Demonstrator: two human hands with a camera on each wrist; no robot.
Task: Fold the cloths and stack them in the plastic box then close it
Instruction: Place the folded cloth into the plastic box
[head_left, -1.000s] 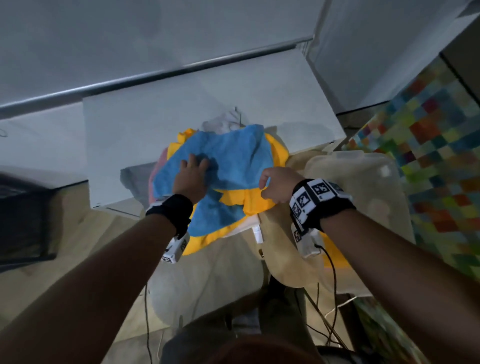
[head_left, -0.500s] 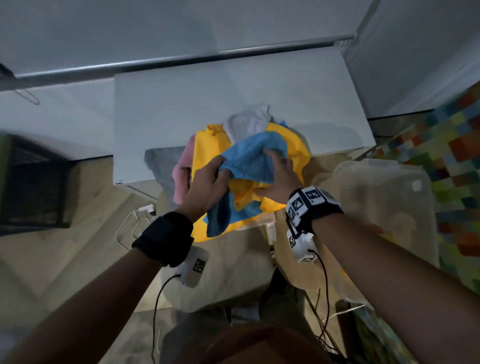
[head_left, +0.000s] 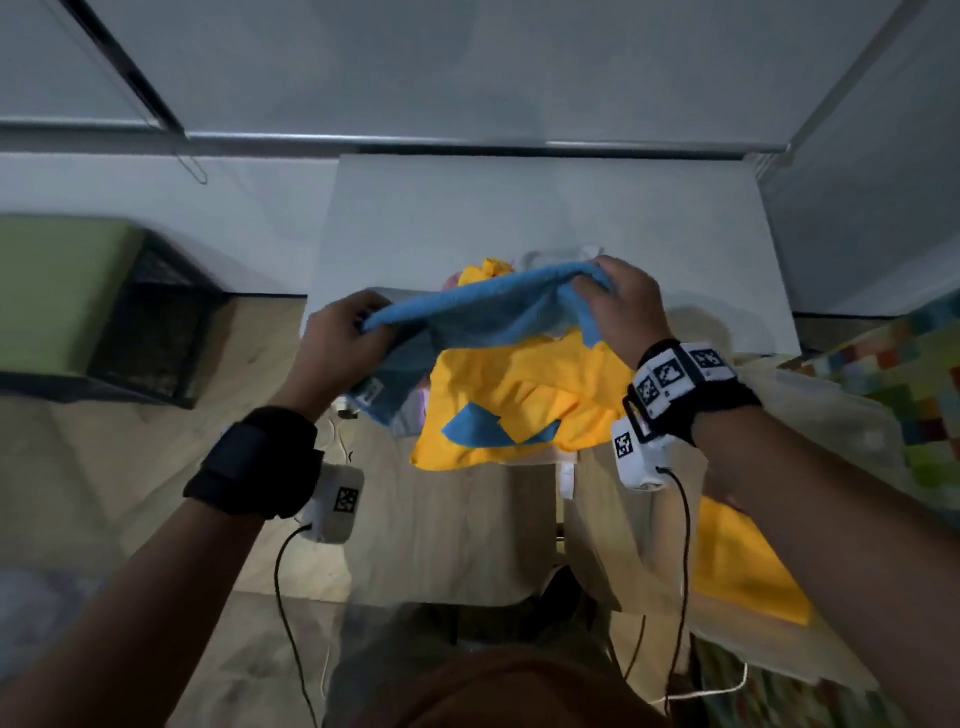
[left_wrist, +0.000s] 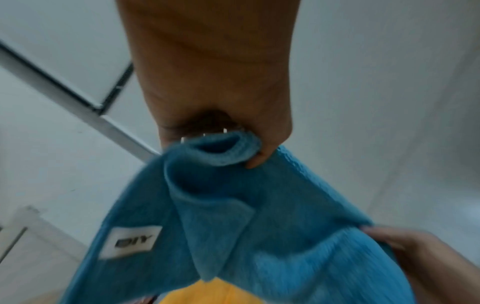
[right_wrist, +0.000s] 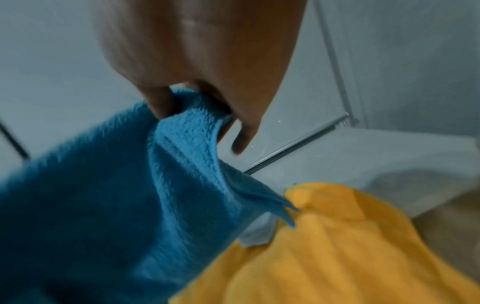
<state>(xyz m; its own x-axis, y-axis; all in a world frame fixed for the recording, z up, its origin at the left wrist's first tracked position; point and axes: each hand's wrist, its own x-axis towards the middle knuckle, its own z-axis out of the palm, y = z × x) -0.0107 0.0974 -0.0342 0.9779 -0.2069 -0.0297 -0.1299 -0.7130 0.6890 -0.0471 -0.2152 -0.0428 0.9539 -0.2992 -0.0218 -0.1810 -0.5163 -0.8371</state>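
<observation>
The left hand (head_left: 340, 338) pinches one end of the blue cloth (head_left: 483, 306), thumb and curled fingers clamped on a bunched fold of its edge; the left wrist view shows that fold (left_wrist: 223, 152) rolled in the grip. The right hand (head_left: 621, 312) grips the other end, fingers curled over the fabric, which the right wrist view shows gathered between thumb and fingers (right_wrist: 192, 111). The cloth hangs stretched between the two hands, held above the near edge of the table (head_left: 519, 208). A white label (left_wrist: 131, 241) sits on the part that drops below the left hand.

Under the blue cloth a yellow cloth (head_left: 519, 395) lies on the table's near edge and drapes over it. A patch of blue (head_left: 493, 428) shows on it, possibly another blue cloth, though the view is too soft to tell. Behind the yellow cloth a pale grey one (head_left: 550, 257) peeks out.

To the right of the table stands the clear plastic box (head_left: 831, 431), with a yellow cloth (head_left: 743, 566) seen through its wall. At the far left sits a green-topped black crate (head_left: 104, 306) on the floor.
</observation>
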